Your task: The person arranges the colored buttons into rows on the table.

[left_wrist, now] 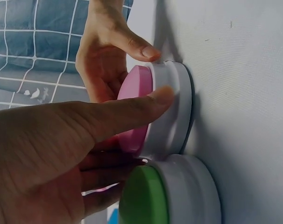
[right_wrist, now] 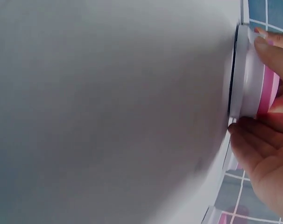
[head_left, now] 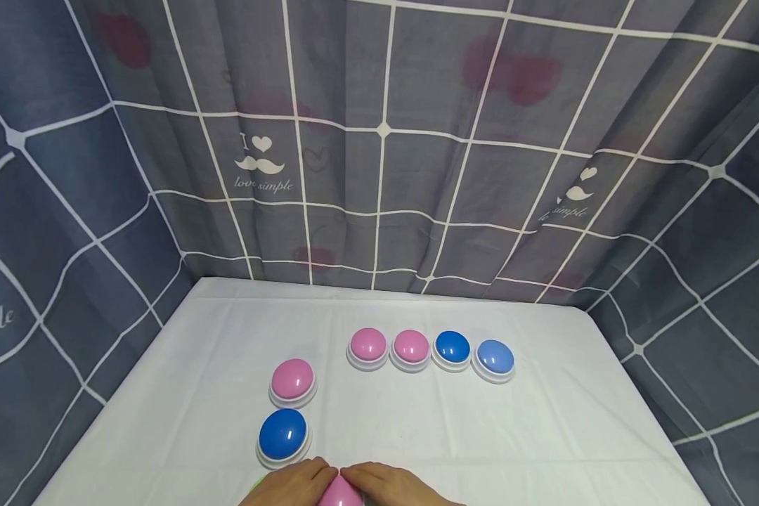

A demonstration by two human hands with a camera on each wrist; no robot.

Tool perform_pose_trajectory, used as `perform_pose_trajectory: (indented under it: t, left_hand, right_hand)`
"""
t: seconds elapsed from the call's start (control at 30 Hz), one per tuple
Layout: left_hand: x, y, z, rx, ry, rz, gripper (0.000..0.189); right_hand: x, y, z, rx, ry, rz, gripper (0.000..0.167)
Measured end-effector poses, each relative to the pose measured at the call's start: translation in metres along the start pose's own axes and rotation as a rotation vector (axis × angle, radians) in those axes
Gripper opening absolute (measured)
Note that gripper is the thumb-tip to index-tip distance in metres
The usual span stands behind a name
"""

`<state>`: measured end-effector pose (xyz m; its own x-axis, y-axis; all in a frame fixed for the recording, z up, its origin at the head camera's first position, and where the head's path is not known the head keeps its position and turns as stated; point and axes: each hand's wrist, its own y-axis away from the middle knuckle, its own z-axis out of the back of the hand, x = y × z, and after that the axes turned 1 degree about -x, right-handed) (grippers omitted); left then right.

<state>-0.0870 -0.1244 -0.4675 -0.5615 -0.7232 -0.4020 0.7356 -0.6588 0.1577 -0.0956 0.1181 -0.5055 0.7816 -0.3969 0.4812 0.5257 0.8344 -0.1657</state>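
At the near edge of the head view, a pink-domed push button [head_left: 341,494] with a white round base stands between both hands. My left hand [head_left: 294,483] holds it from the left; in the left wrist view the thumb [left_wrist: 137,109] lies across the white base, the other fingers behind it. My right hand [head_left: 400,485] holds the other side, its fingers [right_wrist: 249,144] against the base in the right wrist view. A green-domed button [left_wrist: 144,198] touches the pink one; the left hand mostly hides it in the head view.
A blue button [head_left: 282,434] and a pink button [head_left: 293,379] stand beyond the left hand. Farther back is a row: two pink [head_left: 368,345], a dark blue [head_left: 452,347] and a lighter blue button [head_left: 495,358]. Grid-patterned curtains [head_left: 335,161] surround the white-covered table [head_left: 575,414].
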Motion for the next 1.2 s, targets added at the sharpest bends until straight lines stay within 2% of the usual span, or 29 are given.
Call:
perform_pose_trajectory:
  t: [0.1,0.23,0.3,0.4,0.53,0.63,0.7,0.73,0.8,0.97,1.07,1.2]
  left_hand:
    - [0.002,0.002,0.000,-0.028,0.030,-0.003,0.067]
    - [0.004,0.004,0.001,-0.044,0.080,-0.006,0.067]
    - [0.004,0.004,0.003,-0.053,0.104,-0.016,0.067]
    - [0.003,0.001,0.007,-0.086,0.135,-0.040,0.066]
    - [0.002,-0.003,0.015,-0.124,0.237,-0.026,0.062]
    - [0.002,-0.006,0.020,-0.131,0.351,0.028,0.062]
    - [0.004,-0.010,0.023,-0.145,0.381,0.047,0.064]
    - [0.004,-0.014,0.024,-0.156,0.385,0.055,0.064]
    - [0.007,-0.022,0.026,-0.206,0.340,0.024,0.064]
    - [0.015,-0.044,0.026,-0.344,0.247,-0.084,0.063]
    - [0.021,-0.056,0.025,-0.373,0.254,-0.102,0.063]
    - [0.029,-0.071,0.026,-0.388,0.253,-0.091,0.063]
  right_hand:
    - [0.000,-0.002,-0.003,-0.048,0.077,0.047,0.054]
    - [0.000,-0.001,-0.004,-0.073,0.103,0.067,0.053]
    - [0.001,0.000,-0.002,-0.065,0.055,0.044,0.057]
    - [0.001,0.001,0.003,-0.049,-0.072,-0.013,0.066]
    - [-0.003,0.000,0.012,-0.057,-0.269,-0.085,0.071]
    - [-0.011,-0.002,0.018,-0.111,-0.298,-0.068,0.068]
    - [-0.018,-0.005,0.022,-0.170,-0.264,-0.033,0.068]
    - [-0.022,-0.006,0.024,-0.202,-0.235,-0.015,0.069]
    - [-0.031,-0.009,0.028,-0.256,-0.193,0.002,0.068]
    - [-0.051,-0.014,0.036,-0.312,-0.220,-0.073,0.068]
    - [-0.061,-0.018,0.040,-0.324,-0.241,-0.114,0.070]
    - [-0.073,-0.025,0.044,-0.336,-0.242,-0.124,0.070]
